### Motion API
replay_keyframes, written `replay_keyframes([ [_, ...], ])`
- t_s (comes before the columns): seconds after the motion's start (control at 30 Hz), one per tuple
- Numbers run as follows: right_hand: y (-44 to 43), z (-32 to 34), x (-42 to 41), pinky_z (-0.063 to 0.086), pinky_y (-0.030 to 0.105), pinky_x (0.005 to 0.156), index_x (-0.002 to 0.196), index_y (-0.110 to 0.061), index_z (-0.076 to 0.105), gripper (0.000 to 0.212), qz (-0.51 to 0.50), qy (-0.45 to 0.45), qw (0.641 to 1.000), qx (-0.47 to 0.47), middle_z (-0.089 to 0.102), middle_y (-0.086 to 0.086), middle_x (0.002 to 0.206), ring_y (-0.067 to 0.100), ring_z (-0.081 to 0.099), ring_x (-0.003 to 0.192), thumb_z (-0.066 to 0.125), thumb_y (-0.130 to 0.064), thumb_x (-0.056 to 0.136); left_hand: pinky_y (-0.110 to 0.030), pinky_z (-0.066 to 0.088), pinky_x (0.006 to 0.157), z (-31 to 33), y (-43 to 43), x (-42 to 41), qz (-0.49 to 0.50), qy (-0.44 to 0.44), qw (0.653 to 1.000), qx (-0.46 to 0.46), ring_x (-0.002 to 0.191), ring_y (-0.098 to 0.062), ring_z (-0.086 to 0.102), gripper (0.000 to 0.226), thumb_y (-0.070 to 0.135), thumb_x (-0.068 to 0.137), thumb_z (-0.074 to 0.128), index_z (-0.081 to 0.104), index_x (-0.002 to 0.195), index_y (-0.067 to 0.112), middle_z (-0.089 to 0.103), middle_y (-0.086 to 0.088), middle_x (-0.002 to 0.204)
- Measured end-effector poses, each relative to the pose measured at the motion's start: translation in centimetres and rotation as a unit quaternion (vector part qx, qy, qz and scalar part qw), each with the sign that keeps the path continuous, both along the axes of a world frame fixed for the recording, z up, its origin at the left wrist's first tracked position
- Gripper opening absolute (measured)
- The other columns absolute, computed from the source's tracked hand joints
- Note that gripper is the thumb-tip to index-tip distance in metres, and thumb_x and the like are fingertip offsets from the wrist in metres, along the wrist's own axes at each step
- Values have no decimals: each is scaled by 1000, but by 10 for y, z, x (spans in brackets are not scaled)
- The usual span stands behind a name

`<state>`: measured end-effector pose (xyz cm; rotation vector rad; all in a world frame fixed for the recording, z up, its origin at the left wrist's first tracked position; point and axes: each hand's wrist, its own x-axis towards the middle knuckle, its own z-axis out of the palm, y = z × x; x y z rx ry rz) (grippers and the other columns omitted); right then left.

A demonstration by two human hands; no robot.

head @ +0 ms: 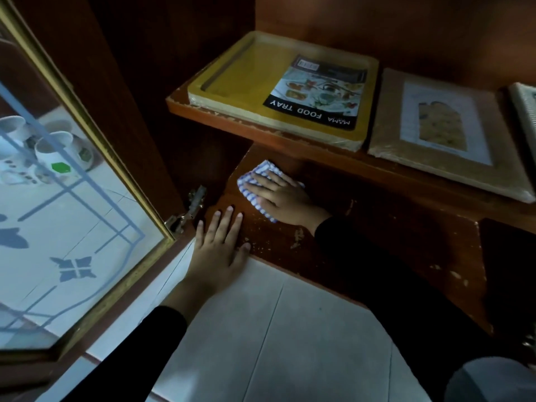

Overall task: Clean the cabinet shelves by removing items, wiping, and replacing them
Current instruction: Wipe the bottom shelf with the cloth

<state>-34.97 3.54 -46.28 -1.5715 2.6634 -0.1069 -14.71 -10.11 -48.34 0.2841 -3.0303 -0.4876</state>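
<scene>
My right hand [282, 198] lies flat with straight fingers on a blue-and-white striped cloth [262, 172], pressing it onto the bottom cabinet shelf [377, 227] near its back left corner. My left hand [220, 245] rests flat, fingers spread, on the front edge of that same shelf, just left of the cloth. The shelf's brown surface is scuffed with pale chipped spots. On the upper shelf [203, 111] lies a yellow wrapped food tray [261, 91] with a printed label.
Right of the yellow tray lie a brown wrapped tray [446, 140] and the edge of a third item [525, 111]. The glass cabinet door [72, 213] stands open at left, with white cups [55, 152] on the floor behind it. White floor tiles [290, 329] spread below.
</scene>
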Motion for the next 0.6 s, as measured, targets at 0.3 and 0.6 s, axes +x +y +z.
replay_keyframes([
  [0.3, -14, 7, 4, 1, 41, 121, 153, -41, 16, 52, -256, -37, 966, -14, 10, -8, 164, 24, 9, 150, 19, -42, 102, -43, -14, 120, -4, 1, 0, 6, 24, 1000, -5, 152, -17, -9, 74, 64, 94, 11, 12, 158, 27, 0, 5, 165],
  [0.6, 81, 7, 38, 10, 37, 120, 152, -35, 28, 67, -245, -34, 969, 4, 26, -7, 160, 20, 20, 148, 4, -52, 92, -47, -13, 121, -3, 15, -10, 39, 18, 999, -32, 152, -21, -9, 73, 62, 93, 11, 16, 158, 30, 3, 5, 165],
])
